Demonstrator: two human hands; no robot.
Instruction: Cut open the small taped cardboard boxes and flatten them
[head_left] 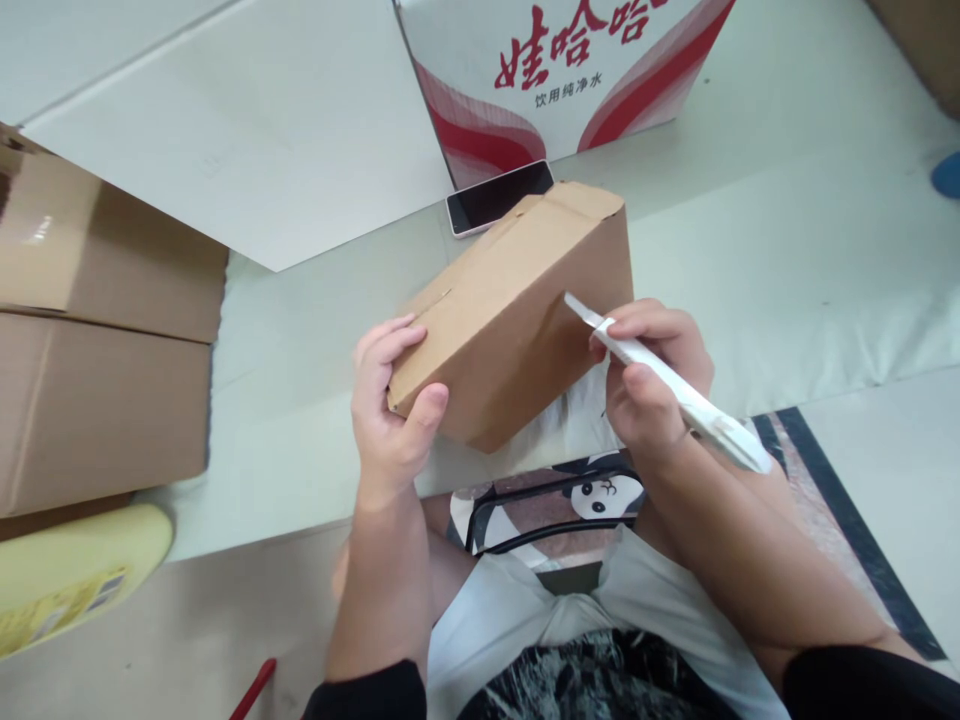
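Observation:
A brown cardboard box [517,300] is held tilted over the near edge of the covered table. My left hand [394,400] grips its left end, thumb on the near side and fingers over the top. In my right hand [656,370] is a white box cutter [690,400], its blade out. The blade tip meets or hovers just over the box's near face; I cannot tell which. A phone [499,198] with a dark screen lies behind the box, partly hidden by it.
A white carton with red lettering [555,100] stands at the back beside a large white box [255,130]. Brown cartons [105,400] are stacked at the left, above a yellow bottle [82,570]. A panda-print bag [555,510] is below the table edge. A blue object [946,176] sits at far right.

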